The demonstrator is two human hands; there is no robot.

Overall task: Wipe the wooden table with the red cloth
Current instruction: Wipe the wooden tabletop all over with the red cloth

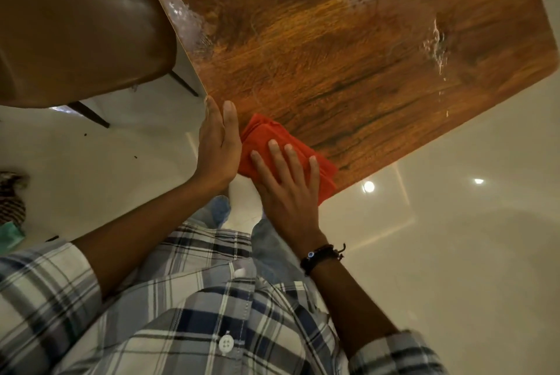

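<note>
Already the flat, open right hand [285, 186] pressed the red cloth [266, 138] at the wooden table [333, 56]'s near corner; the open left hand [216, 147] edged beside it.

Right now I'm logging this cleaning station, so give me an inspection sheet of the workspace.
Surface: wooden table, wet patches at its far and right parts.
Job's things: red cloth, folded, at the near edge.
Clutter: nothing seen on the table.
Grippers: right hand flat on the cloth; left hand open, at the table's edge beside the cloth.
Cables: nothing seen.
Surroundings: brown chair on the left, glossy tiled floor.
</note>
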